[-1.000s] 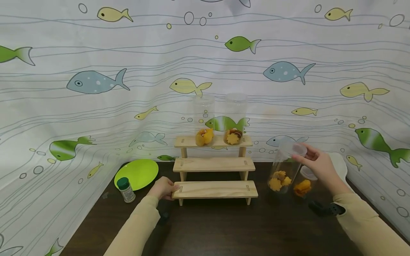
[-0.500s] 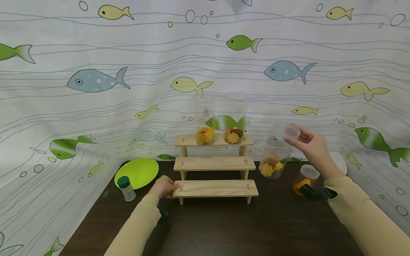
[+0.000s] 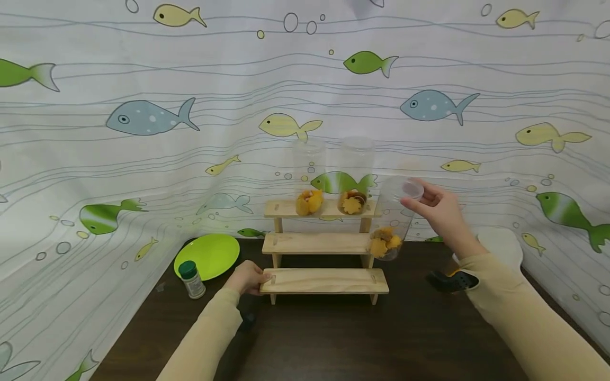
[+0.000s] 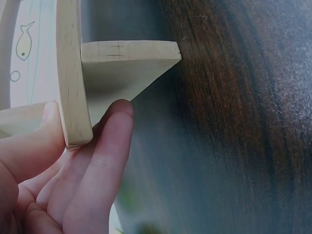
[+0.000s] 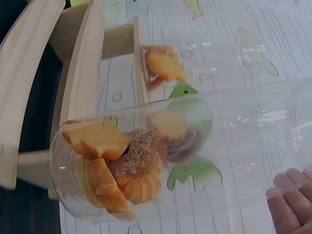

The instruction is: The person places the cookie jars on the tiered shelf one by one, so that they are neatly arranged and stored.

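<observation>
The left hand [image 3: 248,276] pinches the left end of the lowest board of a three-tiered pale wooden stand [image 3: 326,279], thumb on top; that light brace should be enough to stop it sliding. Two clear cylindrical jars [image 3: 358,169] stand on the top tier, so any bump wants avoiding. A matching clear jar of golden cookies [image 3: 393,214], tilted, hangs by the stand's right end, contact unclear; best to right it and clear the board edges. The right hand [image 3: 440,209] grips only its top, so wrist control matters.
</observation>
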{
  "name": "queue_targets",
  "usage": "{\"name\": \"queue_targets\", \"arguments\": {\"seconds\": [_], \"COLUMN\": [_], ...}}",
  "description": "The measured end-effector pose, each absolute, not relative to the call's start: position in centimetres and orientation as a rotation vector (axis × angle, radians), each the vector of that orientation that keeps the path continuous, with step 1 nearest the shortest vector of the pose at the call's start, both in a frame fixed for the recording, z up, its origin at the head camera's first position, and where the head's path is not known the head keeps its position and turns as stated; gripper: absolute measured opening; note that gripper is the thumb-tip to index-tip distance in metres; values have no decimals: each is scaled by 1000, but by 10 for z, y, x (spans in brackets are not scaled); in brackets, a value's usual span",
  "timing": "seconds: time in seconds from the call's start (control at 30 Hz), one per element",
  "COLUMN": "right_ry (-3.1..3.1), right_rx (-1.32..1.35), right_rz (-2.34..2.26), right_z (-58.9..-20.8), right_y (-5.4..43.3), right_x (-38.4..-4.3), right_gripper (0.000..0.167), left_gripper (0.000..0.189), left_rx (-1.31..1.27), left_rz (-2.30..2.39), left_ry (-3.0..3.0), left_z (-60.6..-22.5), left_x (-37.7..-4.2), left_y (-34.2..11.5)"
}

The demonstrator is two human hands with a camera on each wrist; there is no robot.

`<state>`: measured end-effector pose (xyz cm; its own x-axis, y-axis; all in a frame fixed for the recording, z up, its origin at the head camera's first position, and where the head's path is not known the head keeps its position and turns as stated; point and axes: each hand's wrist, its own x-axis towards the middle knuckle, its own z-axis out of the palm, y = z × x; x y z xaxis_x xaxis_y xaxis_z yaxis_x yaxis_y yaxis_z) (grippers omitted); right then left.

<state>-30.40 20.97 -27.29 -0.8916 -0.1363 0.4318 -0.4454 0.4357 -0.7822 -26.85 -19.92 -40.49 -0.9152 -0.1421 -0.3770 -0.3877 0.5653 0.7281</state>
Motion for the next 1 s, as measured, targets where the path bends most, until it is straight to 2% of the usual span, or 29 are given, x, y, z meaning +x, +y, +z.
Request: {"name": "queue_targets", "arguments": {"seconds": [1.0], "right_ry": [-2300], "right_rx": [695], "right_rz": [1836], "right_z": [-276], "right_y": [91], "right_x": [-330], "right_gripper": [67], "left_gripper": [30], "left_rx": [-445], "left_rz": [1292], "left_ry": [2555], "left_z": [-406], "left_x": [-267], "left_y": [-196]}}
